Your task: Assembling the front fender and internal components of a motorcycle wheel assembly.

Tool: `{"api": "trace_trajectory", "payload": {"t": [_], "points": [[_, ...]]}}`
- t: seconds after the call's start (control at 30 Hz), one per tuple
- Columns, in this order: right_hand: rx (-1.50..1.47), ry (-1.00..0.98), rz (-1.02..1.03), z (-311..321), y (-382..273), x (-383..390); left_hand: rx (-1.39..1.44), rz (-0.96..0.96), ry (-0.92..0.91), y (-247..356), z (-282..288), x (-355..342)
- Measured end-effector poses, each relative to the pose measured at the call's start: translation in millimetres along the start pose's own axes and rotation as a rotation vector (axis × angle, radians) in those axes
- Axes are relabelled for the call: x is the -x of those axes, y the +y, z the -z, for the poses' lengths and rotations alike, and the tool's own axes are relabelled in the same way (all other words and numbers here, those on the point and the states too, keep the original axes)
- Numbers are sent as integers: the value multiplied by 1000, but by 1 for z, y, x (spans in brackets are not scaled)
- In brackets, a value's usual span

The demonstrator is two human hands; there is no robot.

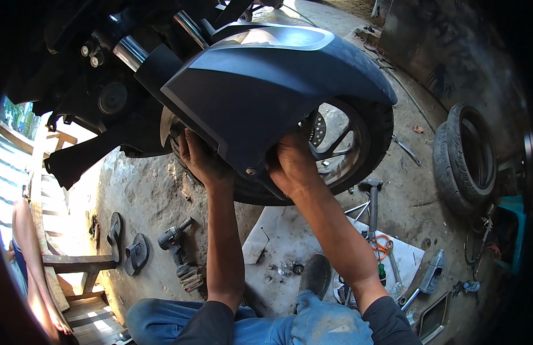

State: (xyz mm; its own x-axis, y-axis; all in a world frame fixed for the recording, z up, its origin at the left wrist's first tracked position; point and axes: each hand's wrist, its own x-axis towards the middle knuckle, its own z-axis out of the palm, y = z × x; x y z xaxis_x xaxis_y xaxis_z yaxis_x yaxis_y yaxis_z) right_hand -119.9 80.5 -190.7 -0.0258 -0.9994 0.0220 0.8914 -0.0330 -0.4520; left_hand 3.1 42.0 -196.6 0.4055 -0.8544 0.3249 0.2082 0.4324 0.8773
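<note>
Left hand (204, 160): fingers part-bent, raised to the lower edge of the dark fender (243, 106). Fingertips lost in shadow; cannot tell how far closed or whether anything is gripped. Right hand (293, 164): partly curled, at the fender's other lower side. Its fingers go behind the panel, so grip and opening cannot be told.

Fender sits between and above both hands, over the front wheel (367, 141) of a motorcycle, and hides much of that wheel. One bolt head (251, 171) shows near its bottom corner, between the hands. Brake disc (318, 130) visible only in part, beside the right hand. Fork tube (130, 53) bright; bodywork around it too dark to make out, cut off at top left.

Below, on the concrete floor (404, 213): white sheet (278, 227), carrying small metal parts (283, 268), blurred, kinds unclear. A shoe (316, 272) covers part of it. Hammer (371, 192) and orange-handled tool (382, 244) near the right forearm; the latter's working end hard to read. Cordless drill (177, 247) left of the left forearm, sandals (137, 253) beyond.

Farther right: two tyres (470, 152), one overlapping the other; teal plastic item (512, 230) partly lost in the dark rim. Far left: another person's bare leg (33, 270), rest cut off.
</note>
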Motion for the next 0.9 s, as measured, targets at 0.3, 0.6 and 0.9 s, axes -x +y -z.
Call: {"api": "trace_trajectory", "payload": {"t": [0.3, 0.6, 0.9], "points": [[-6, -60, -68, 2, -3, -1, 392, 85, -133, -8, 10, -6], [23, -60, 79, -7, -2, 6, 137, 135, -12, 4, 7, -2], [26, -253, 55, 14, 5, -10, 134, 144, 21, -2, 7, -2]]}}
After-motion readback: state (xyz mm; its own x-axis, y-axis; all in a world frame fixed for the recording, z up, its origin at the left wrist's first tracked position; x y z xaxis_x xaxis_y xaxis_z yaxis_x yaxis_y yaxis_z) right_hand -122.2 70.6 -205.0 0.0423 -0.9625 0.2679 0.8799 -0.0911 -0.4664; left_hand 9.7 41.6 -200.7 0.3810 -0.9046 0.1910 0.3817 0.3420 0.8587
